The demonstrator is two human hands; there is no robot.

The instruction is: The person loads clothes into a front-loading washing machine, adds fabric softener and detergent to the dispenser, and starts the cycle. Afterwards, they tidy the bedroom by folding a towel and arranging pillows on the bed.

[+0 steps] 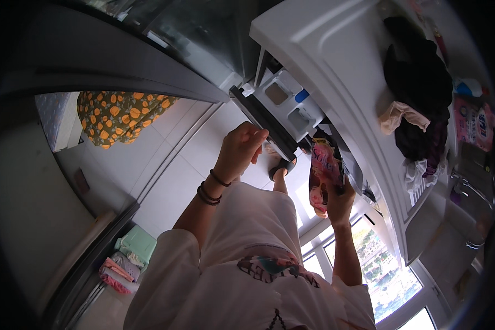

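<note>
My right hand [340, 198] is closed around a dark and pink printed bottle [326, 169], held beside a pulled-out detergent drawer. The drawer [288, 105] is pale grey with a dark front edge, two open compartments and a blue part between them. My left hand [243, 146] is raised just left of the drawer front, its fingers curled and seemingly holding nothing; dark bead bracelets circle that wrist. The bottle's opening is too dark to make out. What the compartments contain cannot be told.
A white washboard countertop [338, 45] overhangs the drawer, with dark clothes [416, 78], a beige cloth [402, 117] and a pink package [474, 123] on it. A metal faucet [472, 187] is at the far right. Orange-patterned fabric [119, 117] hangs at left; a green basin [138, 243] sits lower left.
</note>
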